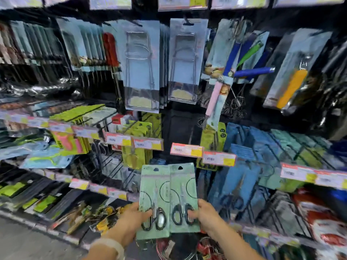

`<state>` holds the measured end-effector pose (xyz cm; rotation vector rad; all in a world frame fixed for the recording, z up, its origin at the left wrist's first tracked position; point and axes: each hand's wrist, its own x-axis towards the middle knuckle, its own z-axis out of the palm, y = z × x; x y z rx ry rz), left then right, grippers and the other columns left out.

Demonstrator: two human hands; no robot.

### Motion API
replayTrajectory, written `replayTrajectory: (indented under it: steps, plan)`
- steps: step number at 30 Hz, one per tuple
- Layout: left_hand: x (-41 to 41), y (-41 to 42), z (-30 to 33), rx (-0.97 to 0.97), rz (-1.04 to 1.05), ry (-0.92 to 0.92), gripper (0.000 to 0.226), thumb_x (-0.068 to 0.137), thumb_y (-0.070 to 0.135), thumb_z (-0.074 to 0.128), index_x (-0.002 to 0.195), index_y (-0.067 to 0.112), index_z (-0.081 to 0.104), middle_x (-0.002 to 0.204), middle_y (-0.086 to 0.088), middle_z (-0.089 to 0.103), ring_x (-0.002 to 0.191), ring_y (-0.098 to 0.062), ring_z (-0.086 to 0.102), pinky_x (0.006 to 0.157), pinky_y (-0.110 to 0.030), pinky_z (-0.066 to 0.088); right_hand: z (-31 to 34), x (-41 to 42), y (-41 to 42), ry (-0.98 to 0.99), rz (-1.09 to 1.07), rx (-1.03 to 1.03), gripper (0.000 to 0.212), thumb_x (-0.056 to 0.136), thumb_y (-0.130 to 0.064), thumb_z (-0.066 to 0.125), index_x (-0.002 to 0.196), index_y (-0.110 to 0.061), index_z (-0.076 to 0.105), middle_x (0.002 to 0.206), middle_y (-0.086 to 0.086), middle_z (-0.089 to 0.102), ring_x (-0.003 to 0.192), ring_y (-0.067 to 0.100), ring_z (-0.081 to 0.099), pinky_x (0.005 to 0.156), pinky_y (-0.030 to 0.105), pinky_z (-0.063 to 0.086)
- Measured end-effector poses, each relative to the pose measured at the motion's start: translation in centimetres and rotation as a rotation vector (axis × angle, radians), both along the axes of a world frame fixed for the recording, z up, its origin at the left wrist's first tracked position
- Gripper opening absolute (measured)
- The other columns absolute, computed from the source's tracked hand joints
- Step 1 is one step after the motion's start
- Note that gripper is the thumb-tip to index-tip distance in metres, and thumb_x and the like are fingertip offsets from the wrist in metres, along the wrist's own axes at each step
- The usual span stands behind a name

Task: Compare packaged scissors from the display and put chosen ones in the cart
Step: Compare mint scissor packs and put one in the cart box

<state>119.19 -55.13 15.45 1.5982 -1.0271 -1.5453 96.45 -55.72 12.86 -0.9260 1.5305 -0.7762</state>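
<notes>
Nearest the camera, two forearms reached up from the bottom edge toward the shelves, the left one wearing a pale wristband (109, 245). The left hand (131, 221) was closed on the lower left edge of the left scissors pack (155, 201), thumb across the front near the black handles. The right hand (203, 215) was closed on the lower right edge of the right scissors pack (183, 197), thumb pressed on a handle loop. Both green cards stood upright side by side, touching along their inner edges, long axis vertical; each pair of scissors pointed up, handles at the bottom and blades toward the hang hole. They were held low in the middle, in front of the display. Just below them, part of a red wire basket (189, 249) showed.

Behind the packs ran a row of price tags (185, 150) on hooks, with blue packets (244, 166) to the right and yellow-green packets (139, 139) to the left. Farther up hung clear blister packs (142, 66) and blue-handled whisks (251, 71), all blurred.
</notes>
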Motion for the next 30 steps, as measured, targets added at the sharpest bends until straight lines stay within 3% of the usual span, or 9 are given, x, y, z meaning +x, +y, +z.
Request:
replayTrajectory:
  steps: [2, 4, 9, 11, 14, 17, 20, 24, 30]
  plan:
    - [1.0, -1.8, 0.2, -0.027, -0.049, -0.004, 0.016, 0.089, 0.004, 0.060, 0.102, 0.012, 0.064, 0.103, -0.009, 0.071, 0.095, -0.027, 0.065, 0.082, -0.037, 0.053, 0.5, 1.0, -0.1, 0.026, -0.031, -0.020, 0.023, 0.088, 0.002, 0.055, 0.107, -0.011, 0.057, 0.105, 0.005, 0.064, 0.093, 0.020, 0.058, 0.081, 0.027, 0.045]
    - [1.3, -2.9, 0.3, -0.037, -0.103, 0.003, 0.016, 0.090, 0.002, 0.059, 0.102, 0.012, 0.062, 0.107, -0.009, 0.069, 0.093, -0.023, 0.062, 0.079, -0.033, 0.048, 1.1, 1.6, 0.1, 0.045, -0.072, -0.052, 0.023, 0.089, 0.000, 0.055, 0.107, -0.013, 0.059, 0.102, 0.004, 0.065, 0.085, 0.016, 0.056, 0.074, 0.025, 0.045]
    - [2.3, -4.2, 0.4, -0.027, -0.204, 0.027, 0.048, 0.087, 0.014, 0.064, 0.133, 0.012, 0.047, 0.136, -0.004, 0.054, 0.126, -0.028, 0.049, 0.111, -0.047, 0.033, 2.7, 2.0, -0.2, 0.088, -0.183, -0.108, 0.029, 0.088, -0.004, 0.059, 0.114, -0.016, 0.057, 0.112, 0.004, 0.065, 0.106, 0.024, 0.061, 0.092, 0.036, 0.048]
    - [2.4, -4.5, 0.5, 0.007, -0.247, 0.030, 0.058, 0.083, 0.021, 0.067, 0.136, 0.016, 0.043, 0.136, 0.004, 0.051, 0.130, -0.027, 0.045, 0.112, -0.047, 0.031, 3.2, 2.0, -0.7, 0.080, -0.205, -0.123, 0.028, 0.088, -0.004, 0.058, 0.114, -0.016, 0.056, 0.113, 0.003, 0.064, 0.108, 0.023, 0.059, 0.094, 0.036, 0.047]
    - [3.0, -5.8, -2.4, 0.002, -0.261, 0.042, 0.071, 0.068, 0.037, 0.077, 0.131, 0.024, 0.048, 0.134, 0.000, 0.057, 0.123, -0.026, 0.052, 0.108, -0.052, 0.037, 3.4, 2.1, -1.6, 0.055, -0.223, -0.139, 0.026, 0.089, -0.003, 0.057, 0.110, -0.019, 0.056, 0.115, 0.002, 0.064, 0.109, 0.023, 0.058, 0.097, 0.038, 0.046]
    - [4.0, -7.1, -5.2, 0.010, -0.288, 0.036, 0.099, 0.040, 0.063, 0.083, 0.128, 0.032, 0.050, 0.130, 0.002, 0.060, 0.119, -0.026, 0.057, 0.102, -0.053, 0.044, 3.1, 1.9, -2.4, 0.027, -0.235, -0.135, 0.029, 0.090, -0.006, 0.056, 0.117, -0.018, 0.055, 0.116, -0.001, 0.062, 0.110, 0.021, 0.056, 0.098, 0.036, 0.044]
    - [3.5, -6.3, -3.3, 0.024, -0.271, 0.041, 0.077, 0.068, 0.035, 0.077, 0.135, 0.021, 0.045, 0.138, -0.004, 0.053, 0.125, -0.027, 0.051, 0.107, -0.052, 0.039, 2.7, 1.9, -3.2, 0.015, -0.256, -0.079, 0.031, 0.091, -0.008, 0.056, 0.121, -0.013, 0.053, 0.115, 0.001, 0.063, 0.112, 0.024, 0.056, 0.103, 0.042, 0.043]
    - [2.8, -5.2, -0.2, 0.023, -0.246, 0.028, 0.053, 0.083, 0.016, 0.068, 0.132, 0.015, 0.049, 0.131, -0.004, 0.059, 0.121, -0.026, 0.053, 0.109, -0.049, 0.037, 2.0, 1.6, -4.0, -0.001, -0.236, -0.019, 0.052, 0.088, -0.013, 0.060, 0.137, -0.016, 0.041, 0.140, 0.001, 0.048, 0.127, 0.026, 0.046, 0.110, 0.048, 0.036]
    - [2.1, -5.3, -0.5, 0.012, -0.238, -0.003, 0.064, 0.080, 0.020, 0.069, 0.138, 0.016, 0.043, 0.136, -0.003, 0.055, 0.124, -0.024, 0.051, 0.110, -0.047, 0.037, 2.3, 0.1, -6.7, 0.084, -0.206, -0.026, 0.053, 0.091, -0.012, 0.055, 0.141, -0.012, 0.037, 0.139, 0.005, 0.048, 0.125, 0.027, 0.047, 0.108, 0.043, 0.037]
